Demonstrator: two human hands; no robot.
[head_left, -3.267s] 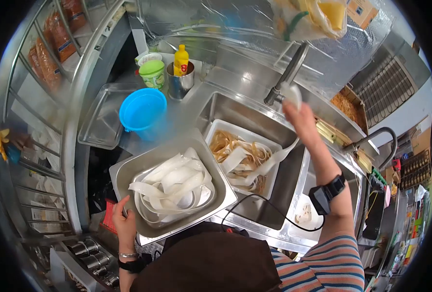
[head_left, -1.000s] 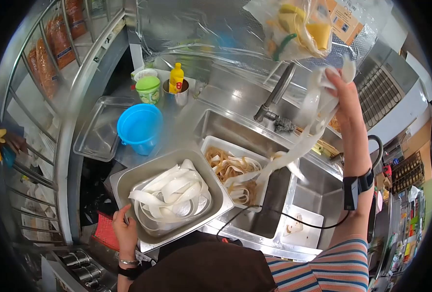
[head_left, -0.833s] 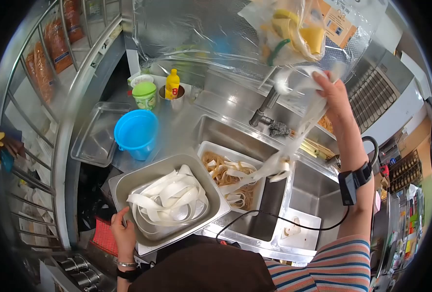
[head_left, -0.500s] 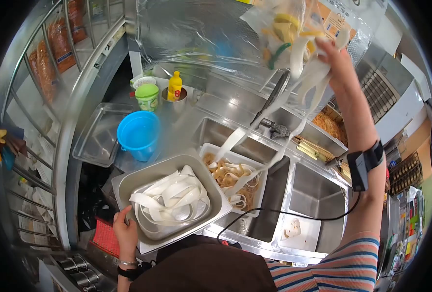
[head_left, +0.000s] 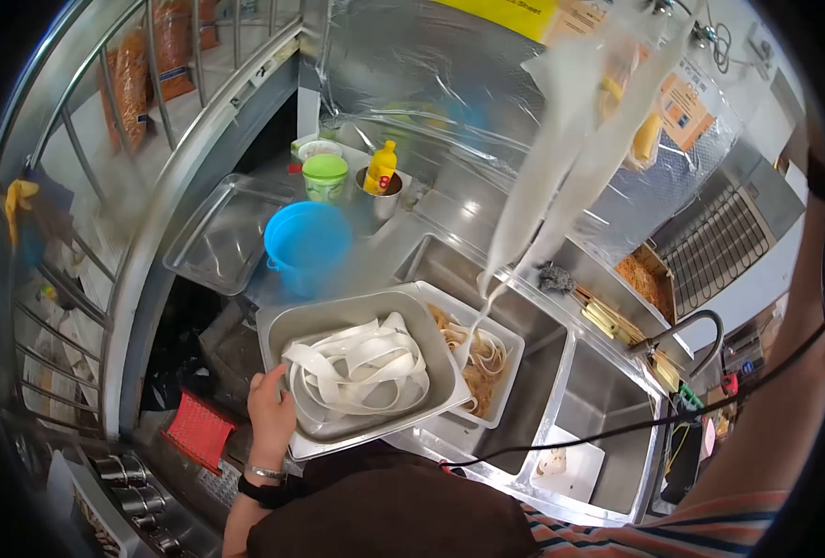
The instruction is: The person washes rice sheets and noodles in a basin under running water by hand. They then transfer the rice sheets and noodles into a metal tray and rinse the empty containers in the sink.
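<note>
My left hand [head_left: 271, 416] grips the near left side of a steel pan [head_left: 275, 321]. White, flat, noodle-like strips [head_left: 361, 367] lie coiled in the pan. My right arm [head_left: 766, 409] reaches up along the right edge of the view; its hand is out of sight. Long white strips [head_left: 547, 177], blurred, hang from the top of the view down to a white tub [head_left: 513, 372]. In that tub, partly behind the pan, are brownish and white strips [head_left: 479, 377].
A blue bucket [head_left: 308, 244], a green-lidded cup [head_left: 325, 177] and a yellow bottle [head_left: 381, 166] stand behind the pan. To the right are sink basins [head_left: 608, 395] and a curved faucet [head_left: 701, 321]. A clear lid [head_left: 226, 232] lies left; a black cable [head_left: 617, 432] crosses the front.
My right hand has risen out of view, and the white strips now hang higher and straighter. The view has shifted, so the pan and my left hand appear farther right.
</note>
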